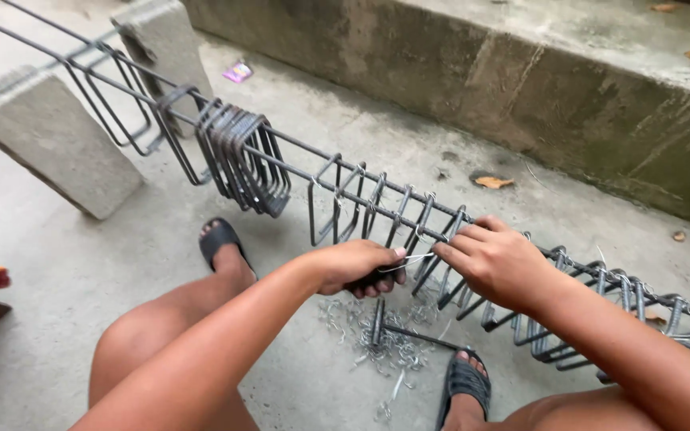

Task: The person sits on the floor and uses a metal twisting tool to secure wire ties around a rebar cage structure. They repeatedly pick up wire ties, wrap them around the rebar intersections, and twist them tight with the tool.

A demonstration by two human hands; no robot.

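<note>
Person seated low on the concrete floor (57, 319), working on a rebar cage (377, 199) that runs diagonally across the view, its far end resting on concrete blocks (57, 152). The left hand (357, 267) is clenched around a dark tool handle, with a thin piece of tie wire (410, 260) sticking out toward the cage. The right hand (495, 262) is closed on a long bar, fingers (458, 243) pinching the wire where a stirrup crosses. A bunch of loose stirrups (245, 160) hangs bundled further up the bars. A pile of cut wire pieces (381, 335) lies on the floor between the sandals (465, 383), with a dark hooked tool on top. The cage looks stiff and heavy, best held by the long bars; the wire is thin, bendable, probably sharp at its ends.
</note>
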